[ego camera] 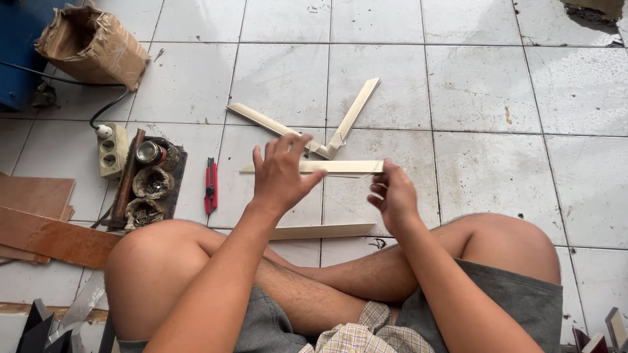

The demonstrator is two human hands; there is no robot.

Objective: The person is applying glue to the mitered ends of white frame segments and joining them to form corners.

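We count three loose moulding strips and one joined corner piece (327, 140) right of one red cutter (210, 185), plus one cardboard box (93, 44)

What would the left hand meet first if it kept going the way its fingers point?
Probably the joined V-shaped pair of cream strips on the tiles. The left hand already rests against the cream strip that the right hand holds; depth is unclear.
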